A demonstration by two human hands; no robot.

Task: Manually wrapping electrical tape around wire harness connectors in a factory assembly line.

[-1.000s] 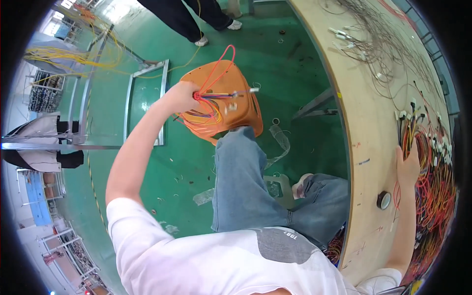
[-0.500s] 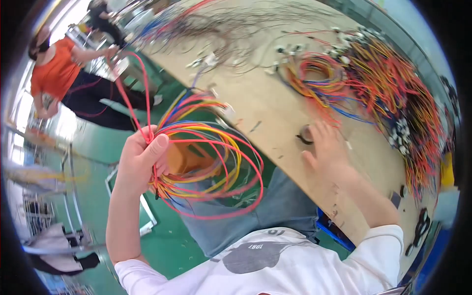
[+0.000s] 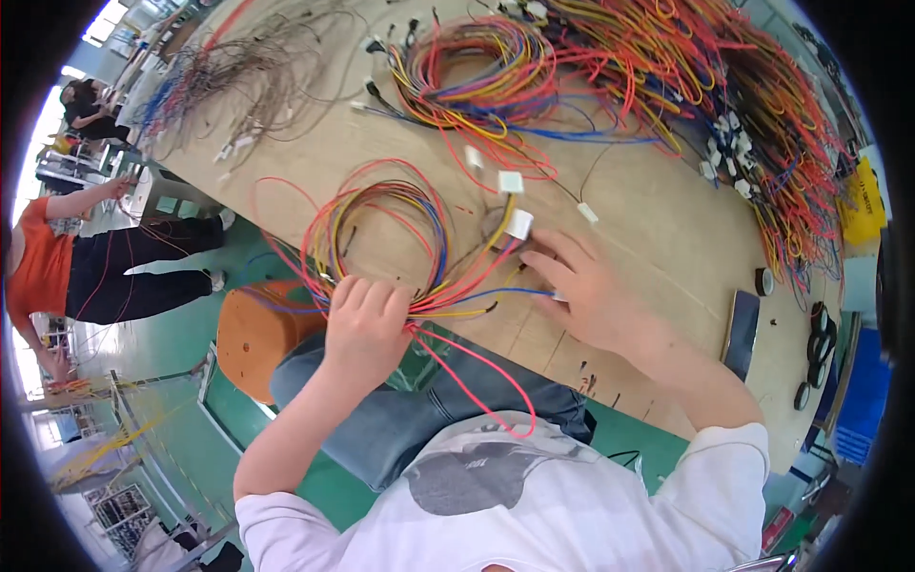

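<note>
My left hand [image 3: 367, 329] is closed around a coiled wire harness [image 3: 440, 229] of red, yellow, blue and black wires. The coil rests over the table's near edge, and a red loop [image 3: 505, 381] hangs from my grip towards my lap. Loose wire ends fan out to the right, some with white connectors [image 3: 518, 225]. Beside them is my right hand [image 3: 586, 291], fingers bent and apart. A blue wire [image 3: 522, 290] runs to a small white end under its fingers; whether they touch it is hard to tell.
Another coiled harness [image 3: 477, 71] lies farther back, beside a large heap of harnesses [image 3: 667, 48]. Thin dark wires [image 3: 257, 76] spread over the far left. Black tape rolls [image 3: 818, 345] and a dark flat rectangular object [image 3: 741, 334] lie right. An orange stool [image 3: 253, 343] stands left; a person in orange [image 3: 43, 257] stands beyond.
The coil in my left hand has come from over the floor and my lap onto the table edge. Its red loop now hangs towards me. My right hand has moved beside the connectors.
</note>
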